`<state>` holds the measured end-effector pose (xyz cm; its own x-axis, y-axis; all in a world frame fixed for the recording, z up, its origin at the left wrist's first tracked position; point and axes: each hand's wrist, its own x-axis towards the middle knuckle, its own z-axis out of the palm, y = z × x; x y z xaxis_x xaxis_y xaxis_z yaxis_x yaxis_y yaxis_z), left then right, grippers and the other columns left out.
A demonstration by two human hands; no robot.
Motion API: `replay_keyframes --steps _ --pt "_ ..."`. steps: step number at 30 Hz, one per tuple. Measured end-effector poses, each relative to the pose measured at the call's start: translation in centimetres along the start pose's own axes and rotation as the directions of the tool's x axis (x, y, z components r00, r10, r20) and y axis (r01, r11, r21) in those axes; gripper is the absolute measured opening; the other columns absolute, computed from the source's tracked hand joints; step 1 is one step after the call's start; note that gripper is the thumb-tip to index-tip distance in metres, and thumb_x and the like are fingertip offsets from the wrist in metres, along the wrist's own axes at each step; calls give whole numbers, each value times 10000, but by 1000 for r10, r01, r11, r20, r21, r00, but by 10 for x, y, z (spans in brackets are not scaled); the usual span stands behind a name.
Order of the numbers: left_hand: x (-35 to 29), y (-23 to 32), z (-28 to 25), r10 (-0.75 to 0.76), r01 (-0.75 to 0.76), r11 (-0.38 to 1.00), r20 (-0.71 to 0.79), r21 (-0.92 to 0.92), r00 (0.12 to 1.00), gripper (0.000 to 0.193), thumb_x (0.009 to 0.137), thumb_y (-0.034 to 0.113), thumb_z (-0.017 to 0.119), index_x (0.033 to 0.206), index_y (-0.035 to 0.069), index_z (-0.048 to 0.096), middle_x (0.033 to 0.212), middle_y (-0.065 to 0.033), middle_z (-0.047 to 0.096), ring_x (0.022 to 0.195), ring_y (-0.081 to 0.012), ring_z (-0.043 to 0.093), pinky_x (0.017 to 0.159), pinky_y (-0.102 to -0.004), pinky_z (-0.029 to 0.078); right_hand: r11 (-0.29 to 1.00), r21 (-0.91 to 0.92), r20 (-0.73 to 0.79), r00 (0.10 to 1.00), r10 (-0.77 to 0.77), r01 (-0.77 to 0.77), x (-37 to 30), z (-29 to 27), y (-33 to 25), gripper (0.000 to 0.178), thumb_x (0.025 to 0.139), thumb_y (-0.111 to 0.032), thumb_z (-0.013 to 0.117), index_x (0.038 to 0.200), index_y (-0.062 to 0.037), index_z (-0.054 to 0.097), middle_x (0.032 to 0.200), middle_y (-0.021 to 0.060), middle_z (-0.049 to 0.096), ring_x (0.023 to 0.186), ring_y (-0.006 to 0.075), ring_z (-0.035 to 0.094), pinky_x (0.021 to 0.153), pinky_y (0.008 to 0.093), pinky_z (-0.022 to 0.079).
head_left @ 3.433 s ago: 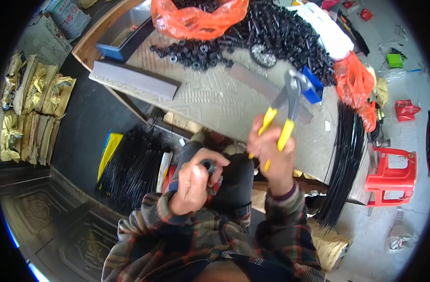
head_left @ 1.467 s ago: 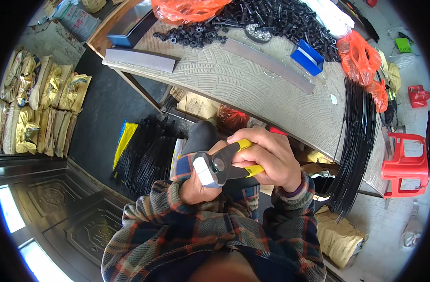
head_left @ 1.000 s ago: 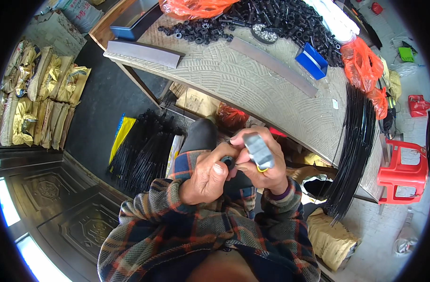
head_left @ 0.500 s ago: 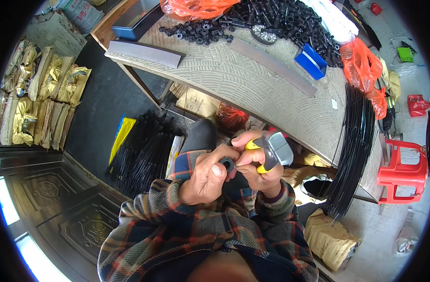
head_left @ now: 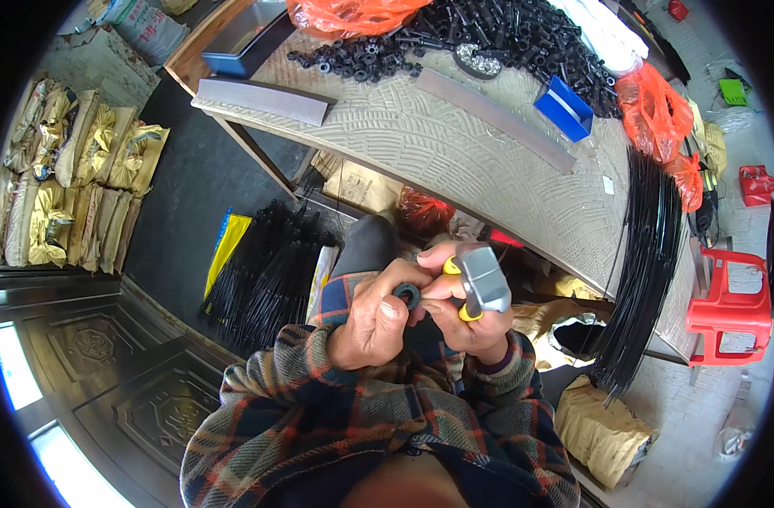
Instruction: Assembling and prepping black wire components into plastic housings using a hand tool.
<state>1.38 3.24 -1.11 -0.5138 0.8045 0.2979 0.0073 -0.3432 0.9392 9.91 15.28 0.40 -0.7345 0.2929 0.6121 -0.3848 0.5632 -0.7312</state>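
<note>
Over my lap, my left hand [head_left: 372, 320] is closed, thumb and fingers pinching a small black round part [head_left: 406, 295] with a hole in its middle. Close on its right, my right hand [head_left: 470, 320] is wrapped round a tool [head_left: 486, 279] with yellow grips and a blocky grey metal head. I cannot tell its exact kind. The head points up and away from my palm. My right thumb and forefinger meet at the black part's edge; anything thin between them is too small to make out.
Ahead stands a table [head_left: 480, 161] with a heap of black fittings [head_left: 505, 38], a blue open box [head_left: 565, 108] and metal strips [head_left: 497, 118]. A bundle of long black rods [head_left: 645, 271] hangs over its right end, near a red stool [head_left: 730, 309]. More black rods [head_left: 264, 271] lie left.
The grey head of the tool has turned and shifted slightly left and down in my right hand. My left hand still holds the black part. The whole view has shifted a little.
</note>
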Motion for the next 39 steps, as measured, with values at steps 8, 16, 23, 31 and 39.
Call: replay_keyframes --steps 8,16,23,31,39 --pt "9 -4 -7 77 -75 992 -21 100 997 575 923 506 256 977 -16 492 673 -57 498 555 -94 460 504 -248 360 999 43 -113 993 28 -23 5 12 4 223 719 -102 707 871 6 585 941 148 596 789 253 591 641 309 472" --pt "7 -8 -22 -112 106 993 -125 -55 986 713 848 657 257 840 -9 513 725 -63 501 549 -102 420 527 -238 352 625 -761 378 902 211 173 -5 -62 -35 274 647 -4 646 908 -10 561 955 137 532 739 252 557 581 314 458" --pt "6 0 -14 52 -51 990 0 135 999 528 924 488 291 918 -8 473 691 -36 468 543 -87 456 500 -240 366 578 -775 477 836 270 255 5 -63 -46 218 690 -66 608 896 -18 556 1002 137 519 812 255 556 641 351 463" --pt "5 -1 -7 -40 40 994 5 97 999 561 910 516 303 987 -9 483 714 -24 493 555 -69 450 504 -223 368 322 -881 435 860 267 345 20 -66 -58 344 778 -86 520 1113 -20 563 1163 130 466 1037 239 515 968 449 349" --pt "4 7 -1 -105 113 976 -52 183 993 708 874 610 237 967 -34 518 749 -47 529 550 -44 426 489 -189 320 193 -824 567 780 265 534 28 -75 -65 309 745 -124 538 1033 -16 559 1069 160 494 922 274 534 780 395 454"
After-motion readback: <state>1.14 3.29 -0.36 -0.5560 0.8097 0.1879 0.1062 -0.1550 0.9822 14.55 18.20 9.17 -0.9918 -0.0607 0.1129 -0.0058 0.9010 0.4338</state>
